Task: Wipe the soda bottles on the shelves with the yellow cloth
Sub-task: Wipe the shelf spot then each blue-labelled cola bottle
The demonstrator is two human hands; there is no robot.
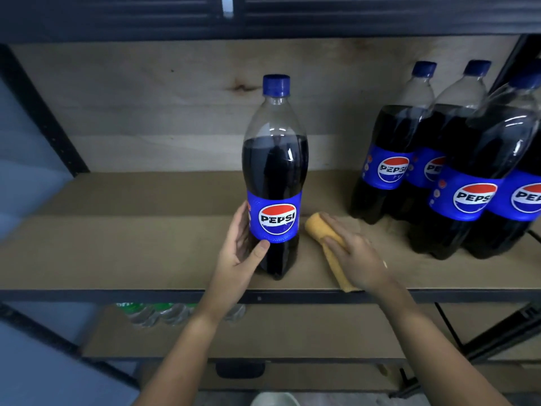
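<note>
The head camera cuts off the group of bottles (pixel 456 159) at three o'clock, so the outermost one shows only in part, and the bottles behind one another in that group overlap too much to count surely. On the lower shelf (pixel 292 332), at six o'clock, some clear bottles with green labels (pixel 152 313) are blurred and half hidden under the shelf edge and the left forearm. At the very bottom a pale shape is cut off and cannot be made out. A single cola bottle (pixel 275 171) with a blue cap stands upright in the middle of the shelf (pixel 117 244), well apart from the group. The left hand (pixel 240 253) grasps it low at its eight o'clock side, fingers curled behind the blue label and the thumb pressed on the front just below it. The yellow cloth (pixel 314 224) lies on the shelf just beside the bottle at four o'clock, not touching it, one end hanging at the shelf's front edge. The right hand (pixel 357 259) rests flat on the cloth, its grip released, fingers straight. The shelf board is brown, framed in dark metal, with a pale wooden back panel (pixel 175 98) behind it.
</note>
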